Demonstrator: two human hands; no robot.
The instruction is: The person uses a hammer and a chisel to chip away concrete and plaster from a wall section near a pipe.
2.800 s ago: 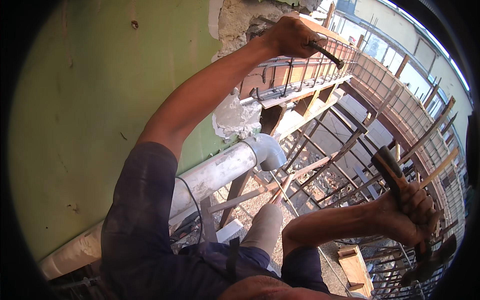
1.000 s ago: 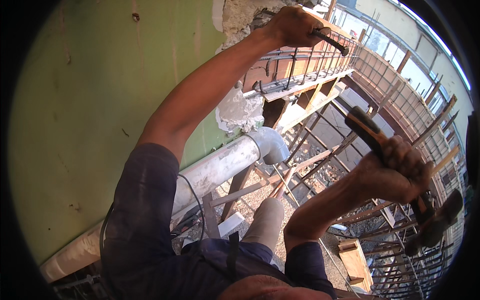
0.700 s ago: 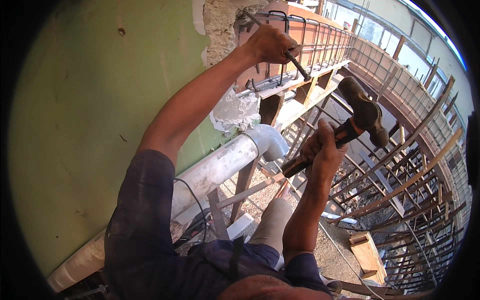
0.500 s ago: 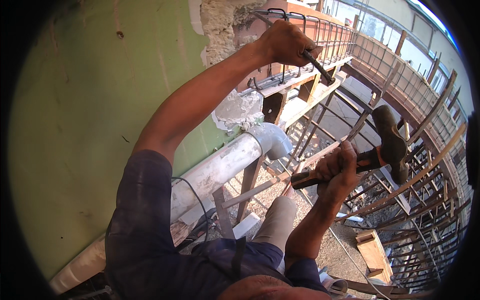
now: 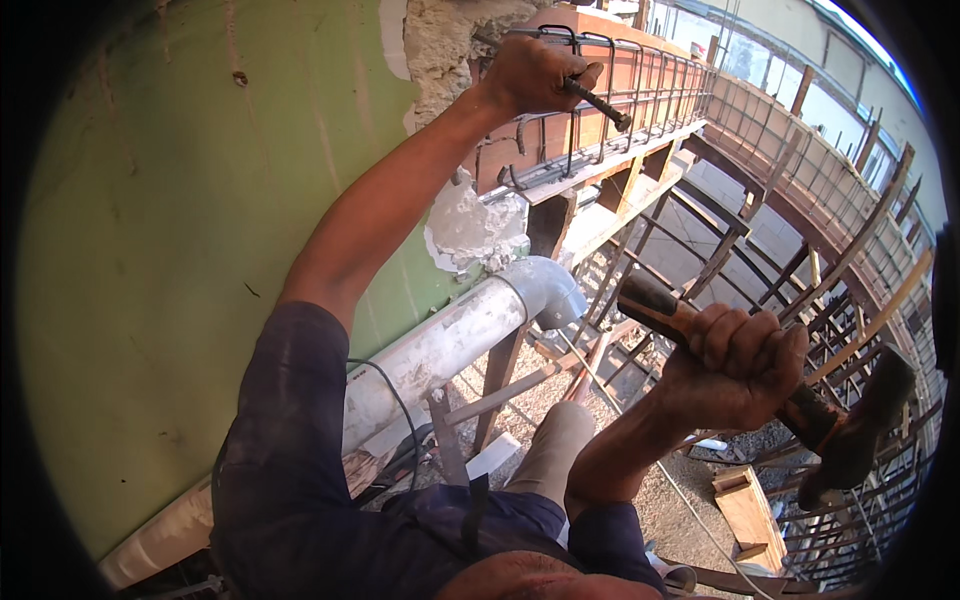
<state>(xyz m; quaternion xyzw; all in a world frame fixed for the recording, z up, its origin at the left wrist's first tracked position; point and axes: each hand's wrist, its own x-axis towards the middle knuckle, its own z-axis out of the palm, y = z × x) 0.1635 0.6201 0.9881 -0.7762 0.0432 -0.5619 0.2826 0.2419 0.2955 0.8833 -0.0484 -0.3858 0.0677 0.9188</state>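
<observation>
My left hand is closed round a dark steel chisel at the broken edge of the wall. The chisel's tip points at the rough exposed concrete; whether it touches cannot be made out. Its struck end sticks out to the right of my fist. Lower right, my right hand grips the handle of a hammer. The dark, heavy head hangs down and to the right, well away from the chisel, and the handle's butt end points up left.
The green wall fills the left side. A grey pipe with an elbow runs along it below my left arm. Bent rebar lies in wooden formwork at the upper right. Timber props and steel bars crowd the right; a wooden box lies on gravel.
My right hand has swung the hammer right and downward, its head tipping away from the chisel. The left hand with the chisel has shifted slightly left.
</observation>
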